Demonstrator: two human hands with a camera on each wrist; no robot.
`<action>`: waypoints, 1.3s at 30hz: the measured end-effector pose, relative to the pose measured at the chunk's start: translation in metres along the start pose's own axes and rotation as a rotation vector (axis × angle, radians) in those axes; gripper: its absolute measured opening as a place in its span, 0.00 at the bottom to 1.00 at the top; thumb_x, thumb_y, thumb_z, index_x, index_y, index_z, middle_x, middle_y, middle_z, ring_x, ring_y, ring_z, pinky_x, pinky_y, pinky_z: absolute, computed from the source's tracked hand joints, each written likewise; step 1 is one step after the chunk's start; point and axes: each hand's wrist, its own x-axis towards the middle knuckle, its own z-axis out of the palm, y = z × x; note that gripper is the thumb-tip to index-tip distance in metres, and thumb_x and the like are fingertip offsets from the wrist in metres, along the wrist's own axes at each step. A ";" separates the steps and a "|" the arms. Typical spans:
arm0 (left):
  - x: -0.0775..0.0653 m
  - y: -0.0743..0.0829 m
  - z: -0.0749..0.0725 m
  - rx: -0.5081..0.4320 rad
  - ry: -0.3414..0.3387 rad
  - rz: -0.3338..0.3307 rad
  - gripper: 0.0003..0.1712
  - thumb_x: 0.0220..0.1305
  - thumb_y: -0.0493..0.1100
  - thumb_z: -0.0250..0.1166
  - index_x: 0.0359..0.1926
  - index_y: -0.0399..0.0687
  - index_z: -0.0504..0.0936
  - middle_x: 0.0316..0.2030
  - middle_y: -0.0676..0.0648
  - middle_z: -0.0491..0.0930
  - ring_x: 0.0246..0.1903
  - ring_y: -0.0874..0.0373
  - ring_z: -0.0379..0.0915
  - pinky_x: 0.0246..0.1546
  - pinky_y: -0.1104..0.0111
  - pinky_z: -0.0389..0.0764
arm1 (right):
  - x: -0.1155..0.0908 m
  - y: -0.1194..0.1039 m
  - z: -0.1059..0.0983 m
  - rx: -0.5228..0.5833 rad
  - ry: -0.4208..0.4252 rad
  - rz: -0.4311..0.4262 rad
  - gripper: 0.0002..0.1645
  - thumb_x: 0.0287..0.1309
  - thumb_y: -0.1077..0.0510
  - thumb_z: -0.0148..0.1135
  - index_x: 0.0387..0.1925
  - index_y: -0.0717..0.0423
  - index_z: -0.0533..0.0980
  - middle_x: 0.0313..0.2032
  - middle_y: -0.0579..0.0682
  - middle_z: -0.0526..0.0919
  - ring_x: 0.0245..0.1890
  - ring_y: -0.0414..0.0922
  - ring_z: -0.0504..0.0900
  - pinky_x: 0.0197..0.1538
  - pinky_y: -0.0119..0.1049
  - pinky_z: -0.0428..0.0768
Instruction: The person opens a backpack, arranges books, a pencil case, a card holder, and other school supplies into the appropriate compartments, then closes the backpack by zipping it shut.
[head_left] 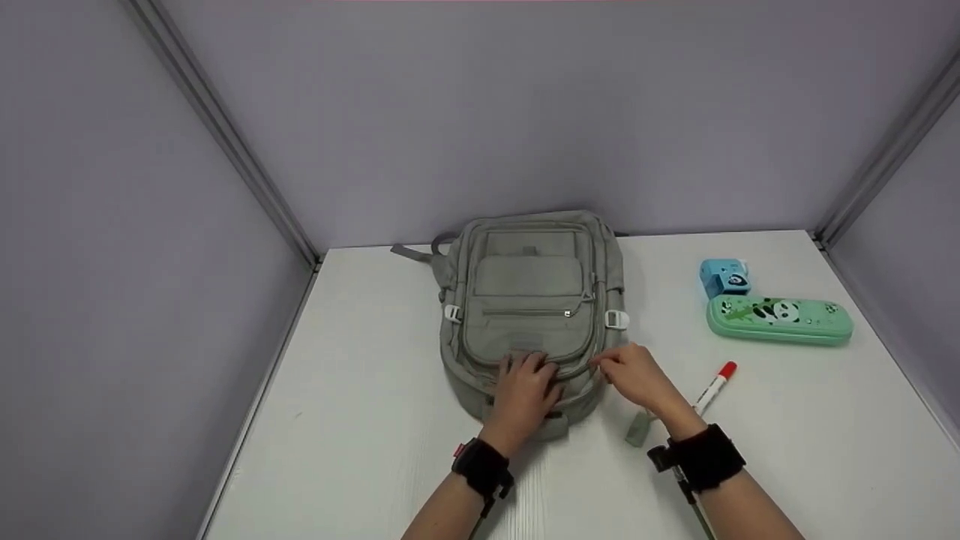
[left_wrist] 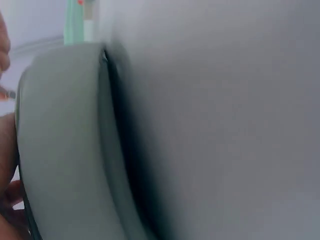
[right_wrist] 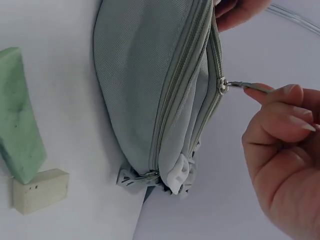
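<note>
Currently, the backpack (head_left: 529,277) lies front-up on the table (head_left: 360,360), the right hand (head_left: 635,376) pinching its zip pull (right_wrist: 239,84); the left hand (head_left: 523,394) rests over the near end, grip undeterminable. Loose fabric (right_wrist: 200,87) beside the slider (right_wrist: 223,86) could snag if drawn off-line. Long axis runs near to far, toward the back wall (head_left: 487,112), rounded end nearest.

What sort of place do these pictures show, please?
Probably a small recording booth: plain greyish panels stand on three sides of a white table, and black wristbands are worn on both arms.
</note>
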 end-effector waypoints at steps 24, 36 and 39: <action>0.011 0.034 0.001 -0.546 -0.025 -0.021 0.04 0.57 0.33 0.68 0.34 0.43 0.83 0.30 0.53 0.82 0.30 0.68 0.74 0.30 0.80 0.74 | 0.005 0.010 0.007 -0.318 -0.087 -0.067 0.20 0.65 0.67 0.55 0.58 0.63 0.74 0.43 0.57 0.83 0.35 0.45 0.78 0.39 0.45 0.77; 0.010 0.032 -0.007 -0.458 -0.122 -0.040 0.09 0.62 0.39 0.65 0.26 0.49 0.76 0.24 0.57 0.72 0.22 0.67 0.66 0.24 0.75 0.68 | 0.012 0.019 0.023 -0.469 0.061 -0.229 0.07 0.59 0.68 0.65 0.33 0.52 0.82 0.33 0.46 0.83 0.35 0.45 0.82 0.38 0.44 0.79; 0.010 0.031 -0.008 -0.450 -0.117 -0.033 0.08 0.63 0.39 0.64 0.27 0.48 0.75 0.24 0.57 0.72 0.23 0.66 0.66 0.24 0.74 0.68 | 0.013 0.020 0.024 -0.489 0.060 -0.243 0.08 0.59 0.66 0.66 0.31 0.49 0.80 0.31 0.43 0.82 0.33 0.43 0.81 0.35 0.42 0.78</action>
